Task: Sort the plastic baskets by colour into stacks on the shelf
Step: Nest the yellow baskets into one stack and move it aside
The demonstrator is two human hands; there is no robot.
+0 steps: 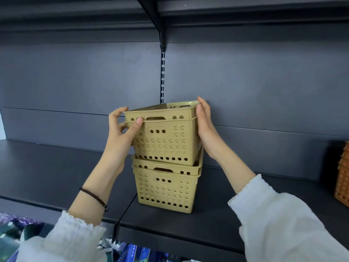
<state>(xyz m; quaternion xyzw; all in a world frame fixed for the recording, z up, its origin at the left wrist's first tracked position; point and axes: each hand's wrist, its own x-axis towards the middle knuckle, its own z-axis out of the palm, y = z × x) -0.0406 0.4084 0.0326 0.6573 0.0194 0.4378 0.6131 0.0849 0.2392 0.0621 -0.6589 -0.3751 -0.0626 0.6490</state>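
A stack of tan perforated baskets (166, 188) stands on the dark shelf (56, 173), near its middle. Above it I hold a nested pair of tan baskets (166, 140), its base resting in the top of the stack and tilted slightly. My left hand (122, 135) grips the pair's left rim with the thumb across the front. My right hand (204, 127) presses flat against its right side, fingers at the back corner. An orange stack of baskets (342, 178) stands at the far right edge of the shelf.
Another dark shelf (245, 10) hangs overhead on a bracket (161, 35) fixed to a slotted upright. The grey back panel (75, 82) runs behind the baskets. Below the shelf edge lie blue and purple packaged goods (132, 252).
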